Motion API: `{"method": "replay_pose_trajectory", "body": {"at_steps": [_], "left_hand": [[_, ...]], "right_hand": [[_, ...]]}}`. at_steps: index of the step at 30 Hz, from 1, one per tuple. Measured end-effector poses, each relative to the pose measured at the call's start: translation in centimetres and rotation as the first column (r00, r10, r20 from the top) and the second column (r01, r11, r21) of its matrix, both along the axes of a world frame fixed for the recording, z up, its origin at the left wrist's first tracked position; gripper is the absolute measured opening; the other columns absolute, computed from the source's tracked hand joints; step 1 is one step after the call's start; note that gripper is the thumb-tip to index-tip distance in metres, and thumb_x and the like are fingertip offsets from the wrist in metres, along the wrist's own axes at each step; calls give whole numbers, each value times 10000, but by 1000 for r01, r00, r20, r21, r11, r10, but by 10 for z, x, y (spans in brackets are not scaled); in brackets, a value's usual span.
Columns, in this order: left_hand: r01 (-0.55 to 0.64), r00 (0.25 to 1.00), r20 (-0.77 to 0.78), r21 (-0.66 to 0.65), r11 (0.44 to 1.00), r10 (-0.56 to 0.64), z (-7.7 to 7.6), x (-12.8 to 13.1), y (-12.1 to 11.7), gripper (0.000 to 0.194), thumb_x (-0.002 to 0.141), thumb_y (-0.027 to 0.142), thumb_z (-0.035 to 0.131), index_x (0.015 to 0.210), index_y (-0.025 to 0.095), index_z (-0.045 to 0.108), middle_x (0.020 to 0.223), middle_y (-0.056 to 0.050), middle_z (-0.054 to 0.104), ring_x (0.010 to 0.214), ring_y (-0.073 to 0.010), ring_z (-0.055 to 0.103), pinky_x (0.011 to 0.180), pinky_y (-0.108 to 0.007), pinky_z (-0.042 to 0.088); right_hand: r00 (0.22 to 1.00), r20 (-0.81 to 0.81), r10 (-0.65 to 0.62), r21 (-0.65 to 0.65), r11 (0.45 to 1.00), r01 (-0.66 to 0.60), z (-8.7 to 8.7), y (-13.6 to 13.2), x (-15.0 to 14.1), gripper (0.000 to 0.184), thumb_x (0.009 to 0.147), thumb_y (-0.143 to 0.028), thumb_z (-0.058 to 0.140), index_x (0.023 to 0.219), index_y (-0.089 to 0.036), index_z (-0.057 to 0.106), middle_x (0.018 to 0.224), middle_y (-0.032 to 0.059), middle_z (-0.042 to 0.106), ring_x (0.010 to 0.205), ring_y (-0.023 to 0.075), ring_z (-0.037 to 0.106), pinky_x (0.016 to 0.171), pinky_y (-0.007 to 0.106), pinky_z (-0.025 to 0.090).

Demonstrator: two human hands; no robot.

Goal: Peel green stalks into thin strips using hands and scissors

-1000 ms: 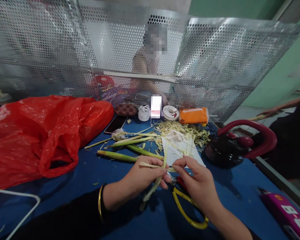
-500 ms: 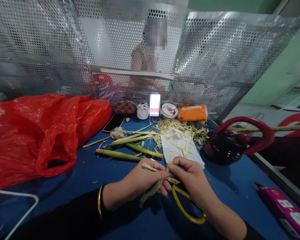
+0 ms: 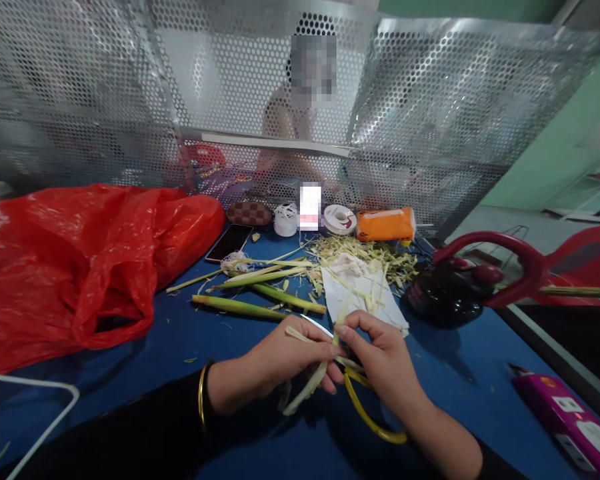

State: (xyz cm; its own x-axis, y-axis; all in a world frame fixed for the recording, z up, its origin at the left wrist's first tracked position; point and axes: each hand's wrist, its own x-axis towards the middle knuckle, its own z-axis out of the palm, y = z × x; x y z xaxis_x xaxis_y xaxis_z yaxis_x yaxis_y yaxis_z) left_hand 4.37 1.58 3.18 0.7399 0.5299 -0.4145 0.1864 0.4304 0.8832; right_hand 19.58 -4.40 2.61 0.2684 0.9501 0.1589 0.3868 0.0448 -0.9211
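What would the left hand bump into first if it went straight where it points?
Beyond the pale strips it holds, the left hand would probably meet the right hand, just ahead; depth is hard to judge.

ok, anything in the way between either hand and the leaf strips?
Nothing visible. The left hand already grips the leaf strips, and the right hand pinches the upright one. The scissors show partly behind the hands, not between them and the strips.

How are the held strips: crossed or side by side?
Crossed: at the left hand, one strip runs toward the right hand; another strip lies across it.
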Motion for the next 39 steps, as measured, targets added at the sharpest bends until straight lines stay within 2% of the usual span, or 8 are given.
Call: {"method": "replay_pose_trajectory", "body": {"at_steps": [7,10,14,17,20,23,31,39], "left_hand": [[11,1000,17,-1,1000,-11,-3,0,0,344,669,454,739,722,118,687,645,-67,707,514,-133,633,542,-228,467],[-56,998,35,-38,998,57,-2,1,0,345,700,445,715,795,114,702,697,-85,725,564,-151,661,583,-247,490],[-175,980,84,-86,981,183,2,3,2,317,761,382,641,910,112,713,784,-108,743,696,-184,701,711,-286,515],[-262,958,93,-96,960,271,6,4,3,279,685,236,694,940,123,712,764,-83,740,714,-177,695,731,-276,512],[-320,936,134,-65,945,326,7,4,2,284,649,190,724,926,128,721,751,-59,728,710,-148,670,700,-231,495],[-310,928,205,-34,950,310,4,5,1,238,677,230,724,895,135,732,769,-53,722,730,-140,655,700,-222,490],[-377,916,133,-34,925,378,-1,8,-2,242,624,243,752,835,125,726,716,-33,713,644,-128,623,675,-255,502],[-458,881,132,-10,889,455,0,3,5,319,654,289,760,920,129,683,816,-84,749,718,-185,693,712,-297,527]], "right_hand": [[1000,-4,-4,2,1000,4,-5,1,0,245,783,-350,599,594,-198,564,539,-24,562,530,140,535,524,244,436],[1000,-1,1,-11,1000,-1,-8,3,6,228,827,-355,569,677,-190,617,625,2,628,618,170,589,588,269,463],[971,193,-143,275,958,86,-4,0,12,138,884,-299,541,845,-204,632,854,48,672,846,216,608,760,335,448],[891,429,-145,410,911,-50,1,-6,9,111,884,-229,563,784,-215,609,778,33,637,795,206,585,764,357,402],[789,612,-55,310,934,-176,0,-10,2,89,864,-242,608,782,-216,630,727,21,615,717,196,560,705,354,358],[758,651,-34,235,959,-158,-8,-10,-3,93,851,-245,620,766,-207,617,718,25,604,721,206,551,689,346,338],[865,502,23,177,976,-129,-15,-6,-5,164,827,-158,579,673,-204,546,673,3,568,689,181,539,656,303,332],[872,480,100,124,976,-180,-19,-12,-13,177,807,-148,594,655,-202,521,670,-4,539,663,168,518,628,280,341]]}}
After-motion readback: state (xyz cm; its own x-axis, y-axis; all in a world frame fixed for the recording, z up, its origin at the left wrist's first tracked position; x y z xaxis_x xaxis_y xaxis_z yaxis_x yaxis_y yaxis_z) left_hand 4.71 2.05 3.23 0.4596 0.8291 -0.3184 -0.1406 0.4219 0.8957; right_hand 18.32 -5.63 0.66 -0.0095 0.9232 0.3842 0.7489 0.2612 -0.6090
